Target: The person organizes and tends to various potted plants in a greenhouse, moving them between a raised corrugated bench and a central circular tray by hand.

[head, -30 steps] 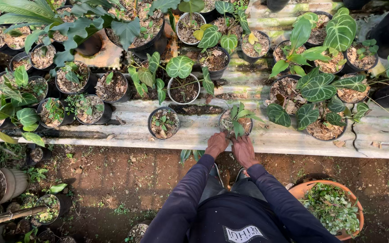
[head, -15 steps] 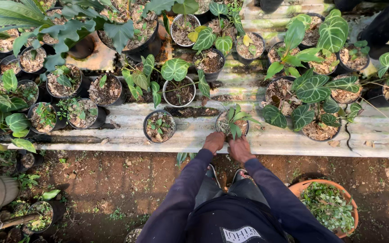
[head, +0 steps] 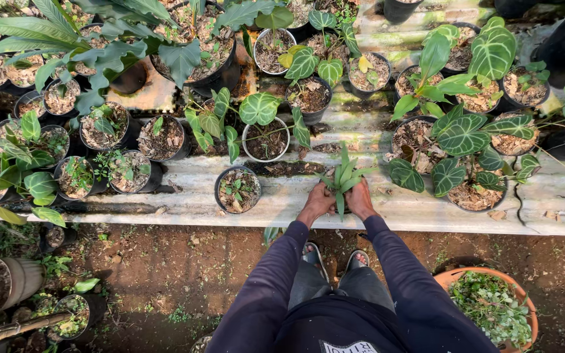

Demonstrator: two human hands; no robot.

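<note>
Between both grips: small potted plant (head: 342, 178), left hand (head: 317, 202) and right hand (head: 361, 199) clasping its pot on the desk (head: 426, 209); black pot (head: 238, 189) just left.

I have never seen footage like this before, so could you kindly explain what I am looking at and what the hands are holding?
There is no machine here: a camera worn on a person's head looks straight down, so you see their dark sleeves, knees and sandalled feet below. Both bare hands, the left hand and the right hand, clasp a small potted plant with narrow green leaves; its pot is hidden by the hands. It sits at the front edge of a pale corrugated bench crowded with potted plants, such as a black pot of tiny seedlings beside the left hand. Below, on the earth floor, stands a terracotta bowl of greenery.
</note>
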